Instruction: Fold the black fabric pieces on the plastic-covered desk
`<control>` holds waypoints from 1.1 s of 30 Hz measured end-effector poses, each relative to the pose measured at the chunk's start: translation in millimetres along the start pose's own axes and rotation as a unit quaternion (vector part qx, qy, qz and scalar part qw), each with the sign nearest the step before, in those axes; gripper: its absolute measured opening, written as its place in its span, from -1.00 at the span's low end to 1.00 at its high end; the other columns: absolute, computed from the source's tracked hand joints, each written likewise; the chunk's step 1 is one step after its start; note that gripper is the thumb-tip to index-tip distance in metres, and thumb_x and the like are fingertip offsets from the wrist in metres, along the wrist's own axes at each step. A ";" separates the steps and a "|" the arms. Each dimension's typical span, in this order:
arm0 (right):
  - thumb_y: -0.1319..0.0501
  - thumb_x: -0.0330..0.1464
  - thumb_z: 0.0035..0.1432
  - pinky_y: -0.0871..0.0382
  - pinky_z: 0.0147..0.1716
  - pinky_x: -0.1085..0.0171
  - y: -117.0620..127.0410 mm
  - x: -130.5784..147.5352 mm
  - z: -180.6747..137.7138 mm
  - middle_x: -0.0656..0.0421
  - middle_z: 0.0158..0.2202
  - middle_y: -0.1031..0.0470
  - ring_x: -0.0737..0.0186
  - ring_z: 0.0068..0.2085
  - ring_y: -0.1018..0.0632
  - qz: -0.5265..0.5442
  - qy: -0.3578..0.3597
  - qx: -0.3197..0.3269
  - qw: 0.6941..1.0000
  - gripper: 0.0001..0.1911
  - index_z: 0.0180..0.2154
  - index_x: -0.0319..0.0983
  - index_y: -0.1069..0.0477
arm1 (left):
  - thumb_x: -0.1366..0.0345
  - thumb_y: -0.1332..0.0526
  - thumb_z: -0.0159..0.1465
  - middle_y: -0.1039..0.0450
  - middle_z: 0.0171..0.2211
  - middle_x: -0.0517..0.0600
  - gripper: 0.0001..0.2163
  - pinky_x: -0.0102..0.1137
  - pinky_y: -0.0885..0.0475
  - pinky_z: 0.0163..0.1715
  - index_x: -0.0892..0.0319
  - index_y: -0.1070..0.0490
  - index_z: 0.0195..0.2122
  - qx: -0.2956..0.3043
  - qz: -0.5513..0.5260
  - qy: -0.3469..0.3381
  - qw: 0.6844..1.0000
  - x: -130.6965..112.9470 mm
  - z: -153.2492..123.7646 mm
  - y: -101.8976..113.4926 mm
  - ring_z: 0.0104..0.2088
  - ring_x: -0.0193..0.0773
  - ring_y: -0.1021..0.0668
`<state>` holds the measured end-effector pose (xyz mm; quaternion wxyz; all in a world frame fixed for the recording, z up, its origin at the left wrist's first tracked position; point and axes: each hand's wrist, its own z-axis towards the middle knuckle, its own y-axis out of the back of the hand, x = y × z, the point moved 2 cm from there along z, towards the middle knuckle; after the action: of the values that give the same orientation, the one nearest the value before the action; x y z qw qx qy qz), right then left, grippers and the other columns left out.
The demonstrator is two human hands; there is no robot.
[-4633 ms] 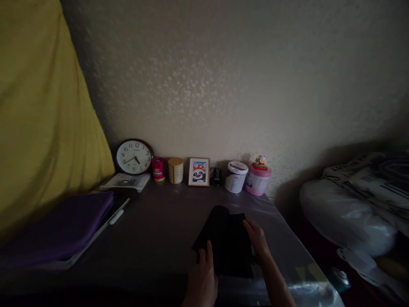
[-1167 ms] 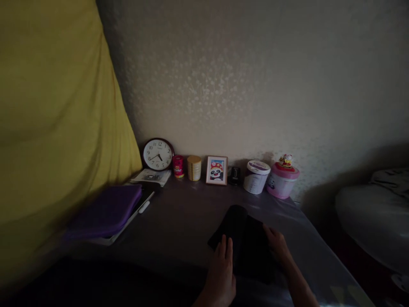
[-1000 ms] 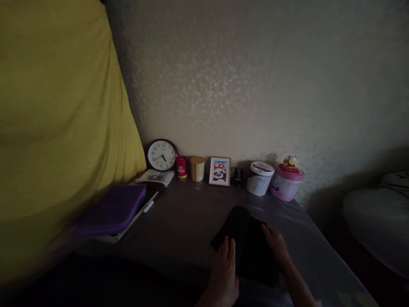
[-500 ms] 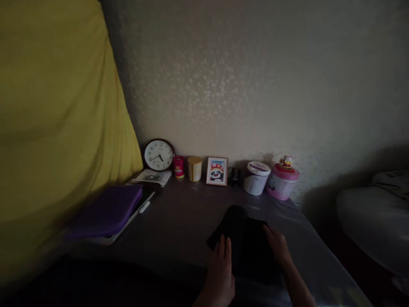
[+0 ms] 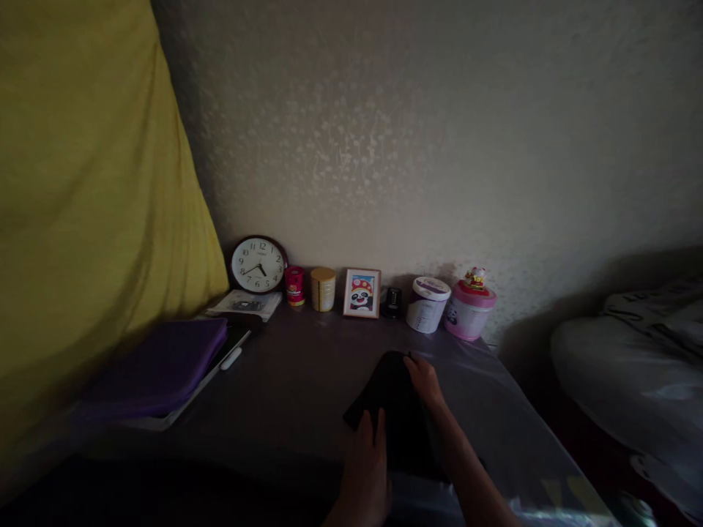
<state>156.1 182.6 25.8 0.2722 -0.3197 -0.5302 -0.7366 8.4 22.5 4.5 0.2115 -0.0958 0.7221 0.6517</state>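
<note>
A dark black cloth [image 5: 392, 391] lies partly folded on the table near its front edge; the dim light hides what kind of piece it is. Resting on its near left part is my left hand [image 5: 365, 465], fingers stretched out and slightly apart. My right hand [image 5: 425, 380] pinches the cloth's upper right edge, with the forearm crossing over the right side of the table. The lower part of the cloth merges into shadow by the table's front.
Along the wall stand a clock [image 5: 258, 265], a red can [image 5: 295, 285], a yellow tin [image 5: 323, 290], a panda picture frame [image 5: 362, 293], a white tub [image 5: 427, 306] and a pink tub [image 5: 471, 313]. A purple case [image 5: 159, 366] lies left, beside a yellow curtain [image 5: 99, 183].
My right hand has moved inward and away from me, bringing the cloth's right side over toward the left. My left hand stays on the cloth. The view has turned slightly right.
</note>
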 end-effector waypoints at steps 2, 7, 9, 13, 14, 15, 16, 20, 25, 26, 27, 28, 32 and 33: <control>-0.05 -0.16 -0.01 -0.33 -0.38 0.26 -5.9 2.4 2.1 0.06 -0.45 -0.53 0.08 -0.33 -0.53 -0.003 -0.007 0.005 1.000 -0.65 -0.46 -0.26 -0.45 | 0.63 0.02 -0.04 0.25 0.27 0.27 -0.21 -0.19 -0.07 0.16 0.27 0.29 0.25 -0.003 0.015 -0.004 1.000 -1.1 0.3 1.4 0.25 -0.05 0.00; -0.09 -0.23 0.00 -0.36 -0.27 0.22 -19.6 5.5 4.1 0.05 -0.34 -0.55 0.07 -0.23 -0.53 -0.003 -0.027 0.013 1.000 -0.71 -0.35 -0.27 -0.46 | 0.60 -0.02 -0.06 0.22 0.26 0.29 -0.22 -0.17 -0.08 0.16 0.35 0.19 0.24 -0.013 0.008 -0.013 1.000 0.1 1.8 -1.0 0.24 0.00 -0.03; -0.10 -0.25 0.00 -0.37 -0.25 0.22 -24.1 5.9 3.9 0.05 -0.32 -0.55 0.07 -0.20 -0.53 0.000 -0.037 0.017 0.999 -0.72 -0.32 -0.26 -0.46 | 0.58 -0.03 -0.05 0.21 0.27 0.26 -0.25 -0.18 -0.07 0.17 0.36 0.13 0.23 -0.014 -0.007 -0.016 1.000 1.7 2.2 -2.6 0.24 -0.01 -0.01; -0.11 -0.28 0.02 -0.38 -0.29 0.26 -29.9 6.2 2.1 0.05 -0.32 -0.55 0.10 -0.21 -0.55 0.017 -0.054 0.036 0.998 -0.73 -0.25 -0.26 -0.42 | 0.54 -0.05 -0.03 0.18 0.27 0.23 -0.29 -0.18 -0.05 0.18 0.37 0.06 0.22 -0.015 -0.015 -0.024 0.999 3.2 2.8 -1.8 0.25 -0.02 0.01; -0.10 -0.28 0.03 -0.39 -0.32 0.27 -31.0 6.5 1.3 0.05 -0.32 -0.55 0.11 -0.23 -0.56 0.023 -0.059 0.044 0.997 -0.72 -0.22 -0.27 -0.41 | 0.54 -0.05 -0.03 0.17 0.27 0.24 -0.30 -0.18 -0.04 0.18 0.38 0.05 0.21 -0.014 -0.012 -0.027 0.999 3.3 2.8 -1.3 0.25 -0.02 0.00; -0.09 -0.29 0.05 -0.39 -0.36 0.28 -32.0 7.0 0.2 0.05 -0.33 -0.56 0.14 -0.27 -0.57 0.030 -0.063 0.054 0.996 -0.71 -0.20 -0.27 -0.39 | 0.54 -0.05 -0.04 0.15 0.26 0.25 -0.30 -0.18 -0.04 0.18 0.39 0.04 0.21 -0.013 -0.007 -0.026 1.000 3.7 2.8 -1.2 0.25 -0.02 -0.01; -0.08 -0.28 0.07 -0.39 -0.40 0.29 -33.1 7.9 -1.1 0.05 -0.34 -0.56 0.16 -0.33 -0.57 0.038 -0.068 0.065 0.995 -0.70 -0.17 -0.28 -0.36 | 0.55 -0.04 -0.03 0.13 0.26 0.24 -0.30 -0.17 -0.05 0.18 0.38 0.04 0.21 -0.015 -0.002 -0.025 1.000 4.7 2.6 -1.7 0.24 -0.04 -0.03; 0.02 -0.26 0.16 -0.35 -0.57 0.36 -36.4 13.7 -7.7 0.10 -0.43 -0.56 0.29 -0.53 -0.54 0.078 -0.074 0.117 0.987 -0.65 -0.09 -0.33 -0.23 | 0.45 -0.01 0.09 0.01 0.23 0.21 -0.41 -0.17 -0.08 0.17 0.35 -0.01 0.20 -0.028 -0.009 -0.026 0.999 17.4 0.0 -11.8 0.22 -0.05 -0.10; 0.00 -0.29 0.15 -0.32 -0.57 0.39 -35.1 16.8 -14.4 0.12 -0.35 -0.58 0.37 -0.56 -0.51 0.101 -0.047 0.145 0.983 -0.69 -0.10 -0.30 -0.20 | 0.26 0.03 0.21 -0.06 0.21 0.19 -0.48 -0.21 -0.14 0.15 0.33 -0.04 0.19 -0.039 -0.004 -0.052 0.998 32.8 -9.1 -15.4 0.19 -0.06 -0.17; 0.00 -0.29 0.14 -0.32 -0.54 0.38 -34.5 17.0 -15.4 0.12 -0.35 -0.58 0.38 -0.55 -0.51 0.095 -0.034 0.147 0.984 -0.70 -0.11 -0.30 -0.21 | 0.25 0.03 0.22 -0.10 0.19 0.19 -0.50 -0.19 -0.17 0.13 0.32 -0.08 0.17 -0.049 0.010 -0.054 0.997 31.1 -10.9 -10.6 0.18 -0.05 -0.20; 0.00 -0.29 0.14 -0.33 -0.50 0.37 -34.1 17.5 -16.5 0.13 -0.35 -0.58 0.38 -0.55 -0.51 0.083 -0.020 0.147 0.985 -0.71 -0.12 -0.29 -0.23 | 0.26 0.04 0.23 -0.16 0.16 0.20 -0.54 -0.16 -0.20 0.11 0.31 -0.14 0.15 -0.069 0.024 -0.050 0.996 27.6 -12.2 -4.2 0.15 -0.03 -0.24; 0.00 -0.29 0.14 -0.33 -0.47 0.36 -33.7 18.3 -17.7 0.15 -0.35 -0.58 0.37 -0.55 -0.51 0.066 -0.003 0.147 0.987 -0.71 -0.12 -0.28 -0.24 | 0.28 0.05 0.23 -0.21 0.13 0.20 -0.58 -0.13 -0.23 0.08 0.28 -0.22 0.10 -0.097 0.038 -0.044 0.994 22.6 -12.9 3.2 0.13 -0.01 -0.27; -0.01 -0.38 0.13 -0.33 -0.34 0.32 -33.4 25.7 -22.8 0.18 -0.34 -0.59 0.27 -0.36 -0.56 -0.023 0.065 0.139 0.988 -0.73 -0.12 -0.23 -0.31 | 0.26 0.09 0.27 -0.25 0.11 0.08 -0.64 -0.18 -0.23 0.08 0.16 -0.28 0.04 -0.158 0.021 -0.101 0.982 0.4 -5.5 19.3 0.10 -0.11 -0.31; -0.01 -0.41 0.12 -0.33 -0.30 0.31 -33.2 28.0 -24.4 0.19 -0.33 -0.59 0.25 -0.29 -0.56 -0.041 0.082 0.137 0.986 -0.73 -0.13 -0.21 -0.33 | 0.24 0.08 0.27 -0.16 0.17 0.06 -0.62 -0.18 -0.19 0.12 0.16 -0.22 0.09 -0.156 0.016 -0.118 0.981 -1.8 -1.6 16.7 0.16 -0.10 -0.24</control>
<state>109.0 167.2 21.2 0.3255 -0.1966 -0.6144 -0.6913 2.8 22.8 20.5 0.2669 -0.0388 0.5832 0.7663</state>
